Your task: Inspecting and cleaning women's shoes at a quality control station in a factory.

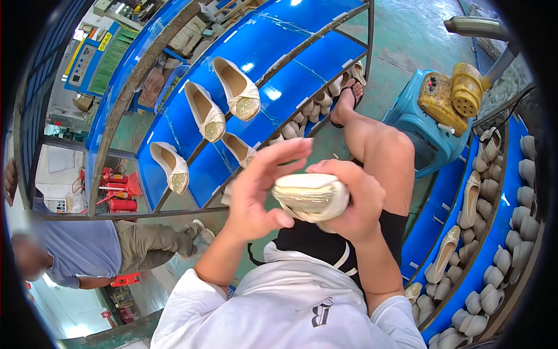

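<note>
A cream flat shoe (312, 196) with a glittery gold toe is up in front of my chest, its toe facing me. My right hand (361, 200) wraps round its right side, thumb on top, and grips it. To the left, my left hand (256, 195) has its fingers apart and curved toward the toe. Whether its thumb touches the shoe I cannot tell. Ahead on a blue sloping rack lie matching flats: one shoe (237, 90) at the top, another shoe (204, 111) beside it and a third shoe (170, 167) lower left.
The blue rack (314, 17) has metal bars and a lower tier of shoes. At right, a blue plastic stool (410, 125) bears a yellow machine (444, 102). Another rack (421, 247) there holds flats and several shoe lasts (493, 299). A person (87, 244) in a blue shirt is at far left.
</note>
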A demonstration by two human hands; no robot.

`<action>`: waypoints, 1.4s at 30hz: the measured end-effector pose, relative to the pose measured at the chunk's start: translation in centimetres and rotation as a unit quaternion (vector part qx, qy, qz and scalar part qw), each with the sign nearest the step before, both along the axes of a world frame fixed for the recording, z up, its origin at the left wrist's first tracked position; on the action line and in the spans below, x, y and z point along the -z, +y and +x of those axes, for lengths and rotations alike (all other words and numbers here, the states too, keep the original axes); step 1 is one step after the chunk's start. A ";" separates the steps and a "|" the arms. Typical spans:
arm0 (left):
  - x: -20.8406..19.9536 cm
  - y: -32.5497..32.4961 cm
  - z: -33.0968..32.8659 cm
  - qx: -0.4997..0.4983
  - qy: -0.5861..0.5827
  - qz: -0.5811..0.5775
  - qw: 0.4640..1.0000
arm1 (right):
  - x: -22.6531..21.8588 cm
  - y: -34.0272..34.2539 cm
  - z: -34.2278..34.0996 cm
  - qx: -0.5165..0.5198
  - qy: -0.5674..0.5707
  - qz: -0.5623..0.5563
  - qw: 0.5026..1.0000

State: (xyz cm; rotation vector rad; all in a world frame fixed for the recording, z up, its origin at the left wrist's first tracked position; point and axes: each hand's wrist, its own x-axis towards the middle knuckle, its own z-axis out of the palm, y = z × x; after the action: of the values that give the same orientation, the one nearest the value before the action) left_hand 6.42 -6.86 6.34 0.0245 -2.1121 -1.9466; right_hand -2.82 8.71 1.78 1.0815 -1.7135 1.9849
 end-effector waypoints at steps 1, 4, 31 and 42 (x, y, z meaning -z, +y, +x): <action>0.8 0.1 -0.8 0.046 -0.026 0.055 0.997 | 0.0 0.0 0.1 -0.070 -0.069 -0.069 0.993; 2.2 0.7 -2.3 0.105 -0.080 -0.037 0.991 | 0.6 -0.4 -1.6 -0.015 -0.052 -0.112 0.992; 7.7 7.8 -49.7 -0.004 0.039 -0.572 0.819 | 7.2 3.6 -12.6 0.108 -0.366 -0.121 0.916; 5.3 2.2 -32.3 0.084 0.027 -0.387 0.918 | 6.7 4.7 -12.1 0.166 -0.347 -0.215 0.898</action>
State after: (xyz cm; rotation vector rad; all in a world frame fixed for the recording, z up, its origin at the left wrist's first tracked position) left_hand -25.86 -4.69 1.03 -0.3678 -2.7527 -1.0278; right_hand -14.88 13.37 -4.96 -0.0971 -1.4651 2.4907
